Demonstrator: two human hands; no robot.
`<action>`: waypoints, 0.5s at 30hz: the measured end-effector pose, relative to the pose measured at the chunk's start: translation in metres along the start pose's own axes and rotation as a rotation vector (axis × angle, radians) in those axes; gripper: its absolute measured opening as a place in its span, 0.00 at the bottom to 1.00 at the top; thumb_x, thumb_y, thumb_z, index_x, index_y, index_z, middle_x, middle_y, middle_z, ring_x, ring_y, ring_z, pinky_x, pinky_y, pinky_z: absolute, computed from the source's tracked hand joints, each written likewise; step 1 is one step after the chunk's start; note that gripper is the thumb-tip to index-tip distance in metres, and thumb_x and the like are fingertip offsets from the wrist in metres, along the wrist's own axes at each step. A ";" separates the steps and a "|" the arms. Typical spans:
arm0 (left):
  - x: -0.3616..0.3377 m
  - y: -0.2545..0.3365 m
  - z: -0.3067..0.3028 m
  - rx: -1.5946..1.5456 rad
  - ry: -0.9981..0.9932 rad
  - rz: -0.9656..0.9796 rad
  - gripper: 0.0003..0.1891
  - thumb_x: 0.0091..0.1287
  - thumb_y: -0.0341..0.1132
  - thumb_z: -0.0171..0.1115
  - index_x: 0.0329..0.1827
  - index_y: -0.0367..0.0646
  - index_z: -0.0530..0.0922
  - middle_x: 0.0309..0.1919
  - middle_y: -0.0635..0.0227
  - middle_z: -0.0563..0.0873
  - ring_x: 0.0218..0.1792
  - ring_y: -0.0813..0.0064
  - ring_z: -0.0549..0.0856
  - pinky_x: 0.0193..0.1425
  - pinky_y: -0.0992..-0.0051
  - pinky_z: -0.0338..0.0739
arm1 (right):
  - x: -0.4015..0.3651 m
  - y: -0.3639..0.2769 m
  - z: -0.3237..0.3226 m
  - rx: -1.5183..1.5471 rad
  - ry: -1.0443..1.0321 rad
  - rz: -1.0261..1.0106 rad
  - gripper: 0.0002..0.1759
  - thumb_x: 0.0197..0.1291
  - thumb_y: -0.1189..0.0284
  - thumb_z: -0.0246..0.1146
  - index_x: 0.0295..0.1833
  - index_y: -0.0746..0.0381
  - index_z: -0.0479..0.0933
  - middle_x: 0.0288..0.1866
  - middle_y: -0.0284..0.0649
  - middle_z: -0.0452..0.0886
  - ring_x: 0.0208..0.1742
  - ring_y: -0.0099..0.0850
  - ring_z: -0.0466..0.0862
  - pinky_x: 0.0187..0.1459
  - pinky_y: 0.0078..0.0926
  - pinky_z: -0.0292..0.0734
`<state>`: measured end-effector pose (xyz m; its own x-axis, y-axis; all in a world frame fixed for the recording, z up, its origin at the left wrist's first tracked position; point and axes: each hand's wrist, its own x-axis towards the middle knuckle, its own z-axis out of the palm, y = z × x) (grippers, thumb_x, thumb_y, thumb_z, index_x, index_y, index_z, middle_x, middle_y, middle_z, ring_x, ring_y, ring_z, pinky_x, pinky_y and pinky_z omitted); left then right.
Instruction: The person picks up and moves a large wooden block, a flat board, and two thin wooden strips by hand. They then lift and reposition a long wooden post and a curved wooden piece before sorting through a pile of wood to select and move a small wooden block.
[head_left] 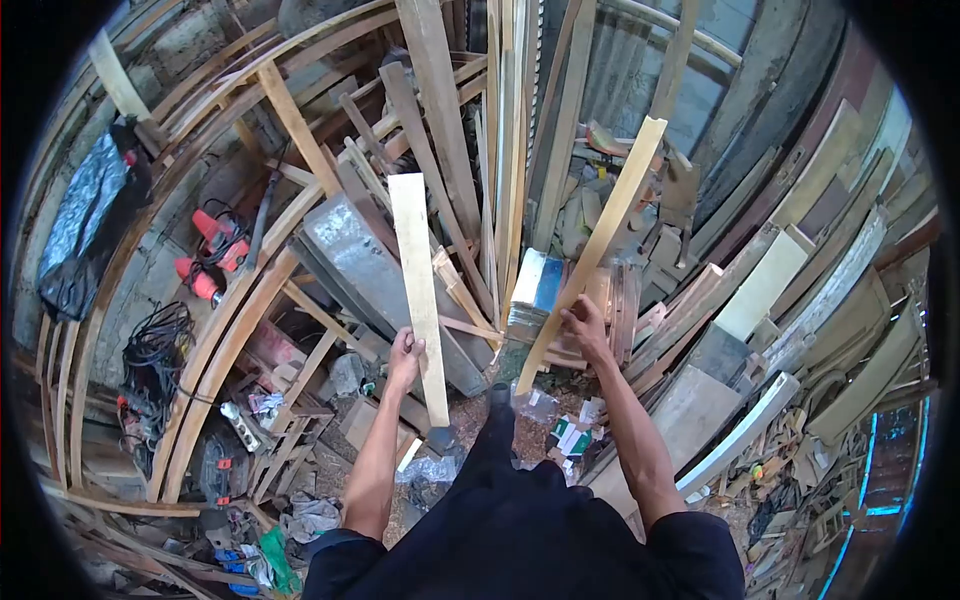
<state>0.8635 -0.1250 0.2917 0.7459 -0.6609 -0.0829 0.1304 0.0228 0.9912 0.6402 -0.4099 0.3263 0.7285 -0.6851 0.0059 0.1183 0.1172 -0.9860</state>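
My left hand (404, 356) is closed around the lower half of a pale wooden board (412, 255), which stands nearly upright in front of me. In my right hand (583, 322) is a longer, narrower wooden plank (618, 205), gripped low down and tilted with its top toward the right. The two pieces are apart from each other. Between them, behind, sits a block with white and blue faces (537, 281). Leaning wooden planks (510, 130) rise behind both hands.
Red power tools (217, 243) lie at left, near coiled black cables (155, 345) and a power strip (241, 426). Long boards (690, 400) lean along the right. Wood scraps (800, 450) and litter cover the floor. A grey metal-like slab (355, 250) stands left of centre.
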 end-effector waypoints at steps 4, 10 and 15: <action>0.049 -0.004 0.006 0.120 0.052 -0.080 0.11 0.63 0.24 0.50 0.49 0.39 0.67 0.39 0.68 0.79 0.41 0.79 0.75 0.48 0.78 0.68 | 0.063 -0.001 0.014 -0.085 -0.063 0.052 0.15 0.54 0.72 0.63 0.46 0.65 0.71 0.37 0.34 0.78 0.38 0.22 0.75 0.42 0.22 0.69; 0.100 -0.027 0.017 0.000 0.087 -0.069 0.12 0.64 0.24 0.50 0.50 0.39 0.66 0.42 0.65 0.79 0.43 0.76 0.75 0.48 0.77 0.68 | 0.145 0.001 0.028 -0.324 -0.224 0.060 0.16 0.55 0.65 0.62 0.46 0.63 0.75 0.37 0.32 0.79 0.38 0.21 0.75 0.39 0.19 0.70; 0.119 -0.043 0.023 -0.035 0.119 -0.108 0.13 0.63 0.24 0.51 0.51 0.40 0.66 0.40 0.66 0.79 0.41 0.77 0.75 0.45 0.77 0.69 | 0.191 0.022 0.036 -0.363 -0.281 0.118 0.13 0.56 0.70 0.60 0.45 0.65 0.75 0.38 0.35 0.80 0.41 0.23 0.76 0.44 0.23 0.69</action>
<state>0.9316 -0.2217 0.2413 0.7980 -0.5676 -0.2025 0.2352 -0.0160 0.9718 0.8063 -0.5120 0.3114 0.8832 -0.4548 -0.1144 -0.1836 -0.1107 -0.9768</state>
